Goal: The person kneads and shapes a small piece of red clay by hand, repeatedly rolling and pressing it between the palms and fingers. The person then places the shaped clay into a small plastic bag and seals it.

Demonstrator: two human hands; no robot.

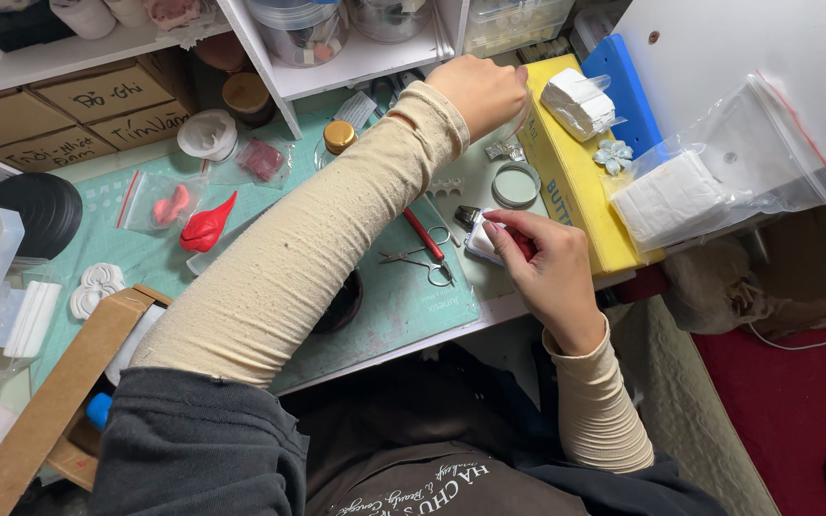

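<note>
Small white block [483,239] with a red tool against it, pinched in the right hand [549,268], low over the pale surface [489,311] near its front edge. Grip there pressed together around block and tool. Just beyond, a metal ring [516,184] lying flat, and beside it small scissors [427,263] on the green cutting mat [403,306]. Farther up, left hand [482,91] reaching across, curled at the rim of a clear round container [518,119]; cannot tell whether that grip pinches it or merely rests there. To the right, a yellow block [576,196] bearing a small pale flower [614,155] and bagged white pieces [671,199]. Far left, a red clay shape [208,225].
</note>
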